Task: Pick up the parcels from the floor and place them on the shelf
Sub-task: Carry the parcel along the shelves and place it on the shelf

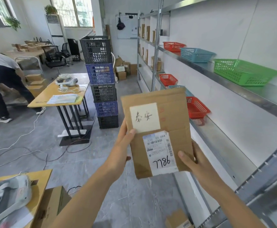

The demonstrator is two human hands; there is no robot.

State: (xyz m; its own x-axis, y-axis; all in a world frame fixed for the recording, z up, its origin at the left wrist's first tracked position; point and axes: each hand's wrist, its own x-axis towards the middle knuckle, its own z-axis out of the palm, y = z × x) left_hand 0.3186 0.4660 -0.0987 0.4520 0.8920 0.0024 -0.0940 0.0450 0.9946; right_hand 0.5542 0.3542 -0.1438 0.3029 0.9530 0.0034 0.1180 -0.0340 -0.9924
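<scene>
Shelf [243, 94] baskets [243, 72] seemingly empty; hands [120, 150] hold parcel [157, 129].

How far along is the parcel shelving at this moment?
Done: nothing certain; the near shelf shows only baskets, such as the green basket. In hand: a flat cardboard parcel, gripped by the left hand and right hand, off the floor. Left: shelving it, plus a small box on the floor.
</scene>
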